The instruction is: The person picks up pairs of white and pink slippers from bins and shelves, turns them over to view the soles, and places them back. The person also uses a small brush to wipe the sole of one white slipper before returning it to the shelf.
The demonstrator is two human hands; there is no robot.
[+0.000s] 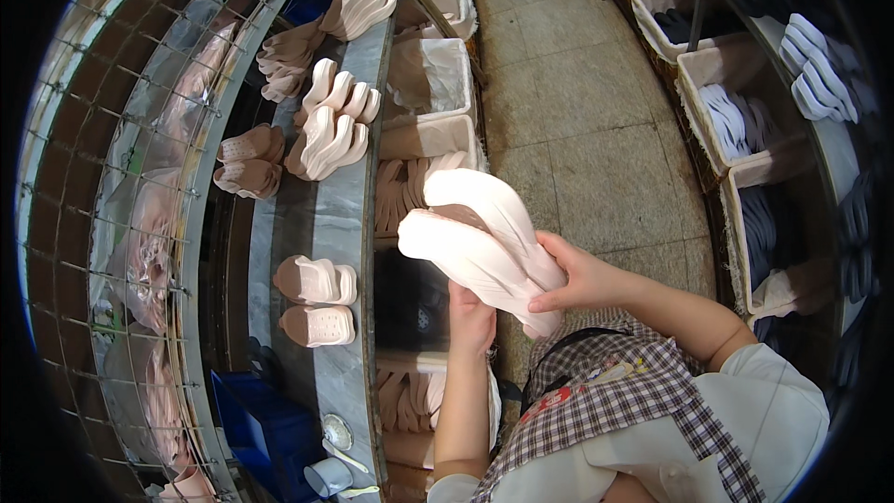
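In front of my body I hold a pair of pale pink foam shoes point(477, 251), tilted, their bright long sides turned up and a darker pink gap between them. My right hand point(579, 278) grips their near right end, with the thumb over one shoe and the fingers behind. My left hand point(471, 319) is closed at the lower left side of the pair, its fingers partly hidden behind it. On the grey bench to the left stand a pair of pink perforated clogs point(318, 325) and stacked pink foam shoes point(328, 142).
Cloth-lined baskets point(426, 138) with pink pieces run below the bench. Across the tiled aisle point(596, 149) are more baskets point(708, 98) with white and dark pieces. A wire mesh point(102, 251) stands far left. A blue crate point(265, 438) and a white cup point(328, 476) are near the bench's front.
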